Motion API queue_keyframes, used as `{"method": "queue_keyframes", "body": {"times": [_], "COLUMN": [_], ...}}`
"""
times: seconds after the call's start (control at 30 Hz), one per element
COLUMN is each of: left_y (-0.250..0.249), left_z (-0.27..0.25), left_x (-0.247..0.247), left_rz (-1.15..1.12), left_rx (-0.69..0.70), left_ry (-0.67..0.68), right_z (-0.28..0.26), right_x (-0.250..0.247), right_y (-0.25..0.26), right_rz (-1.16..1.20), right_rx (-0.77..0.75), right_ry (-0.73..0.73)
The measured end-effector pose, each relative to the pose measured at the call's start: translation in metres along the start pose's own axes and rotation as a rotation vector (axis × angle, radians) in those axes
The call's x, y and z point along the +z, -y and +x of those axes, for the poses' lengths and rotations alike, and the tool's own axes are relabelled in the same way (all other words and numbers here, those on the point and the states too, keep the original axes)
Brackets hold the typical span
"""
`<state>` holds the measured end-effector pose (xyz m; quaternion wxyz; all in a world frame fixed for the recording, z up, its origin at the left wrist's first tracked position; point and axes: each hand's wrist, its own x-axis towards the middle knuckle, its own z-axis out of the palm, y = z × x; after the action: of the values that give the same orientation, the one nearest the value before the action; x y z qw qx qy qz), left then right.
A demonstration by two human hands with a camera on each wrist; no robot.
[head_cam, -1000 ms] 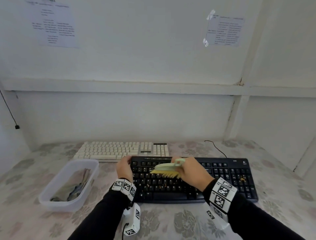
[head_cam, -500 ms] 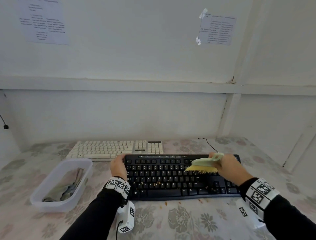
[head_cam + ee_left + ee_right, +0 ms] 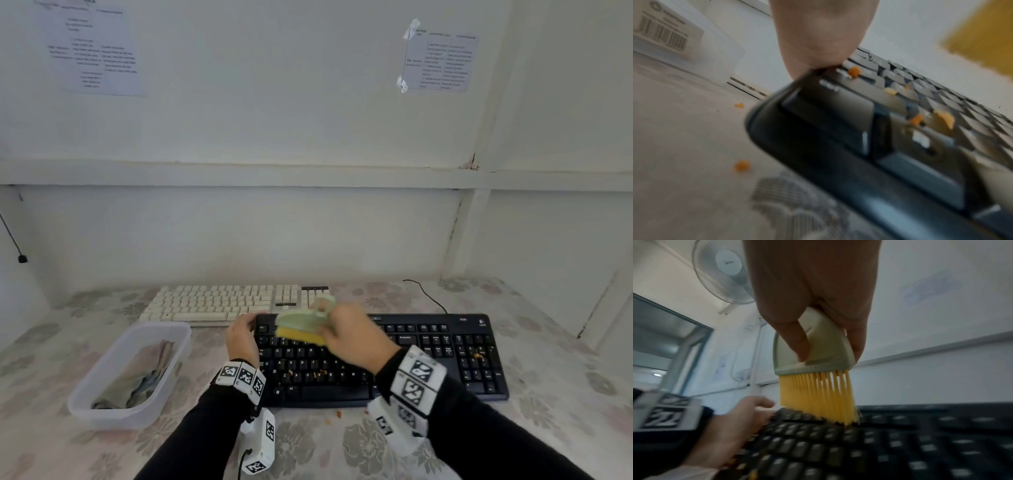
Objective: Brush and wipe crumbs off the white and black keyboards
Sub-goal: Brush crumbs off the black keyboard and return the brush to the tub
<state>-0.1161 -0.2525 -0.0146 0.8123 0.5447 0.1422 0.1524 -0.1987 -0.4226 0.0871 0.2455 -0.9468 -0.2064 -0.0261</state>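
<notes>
Yellow-bristled pale green plastic brush (image 3: pixel 301 323), clamped in the right hand (image 3: pixel 356 337), meets the long black keyboard (image 3: pixel 445 356) upper-left of its keys; crumbs (image 3: pixel 308 372) lie below, frame centre. Left hand (image 3: pixel 241 337) grips its left end.

Black keyboard (image 3: pixel 428 356), orange crumbs (image 3: pixel 476 356); pale-green brush (image 3: pixel 813 345), yellow bristles (image 3: pixel 818 395)

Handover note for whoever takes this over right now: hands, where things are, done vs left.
Right hand grips the brush, bristles on the upper left keys of the black keyboard.
Left hand holds that keyboard's left end.
Done: some crumbs already lie on the table in front.
Left: orange crumbs on the letter rows and numpad; the white keyboard behind; wiping, with the cloth in the plastic tub.
</notes>
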Motion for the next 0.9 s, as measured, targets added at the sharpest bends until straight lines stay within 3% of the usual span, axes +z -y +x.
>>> {"method": "queue_keyframes", "body": {"times": [0.2, 0.47, 0.73, 0.9], "left_y": [0.005, 0.004, 0.007, 0.003], "left_z": [0.007, 0.003, 0.006, 0.003], "left_x": [-0.002, 0.000, 0.000, 0.001], "left_rz": [-0.020, -0.020, 0.004, 0.020], "left_rx": [-0.052, -0.055, -0.046, -0.017], "left_ry": [-0.039, -0.034, -0.045, -0.057], "right_z": [0.012, -0.009, -0.048, -0.064], "right_x": [0.033, 0.022, -0.022, -0.048], "right_y": [0.014, -0.030, -0.085, -0.105], "right_rz": [-0.123, -0.135, -0.158, -0.293], "right_rx": [-0.017, -0.048, 0.182, 0.331], "right_ry": [0.061, 0.025, -0.029, 0.001]}}
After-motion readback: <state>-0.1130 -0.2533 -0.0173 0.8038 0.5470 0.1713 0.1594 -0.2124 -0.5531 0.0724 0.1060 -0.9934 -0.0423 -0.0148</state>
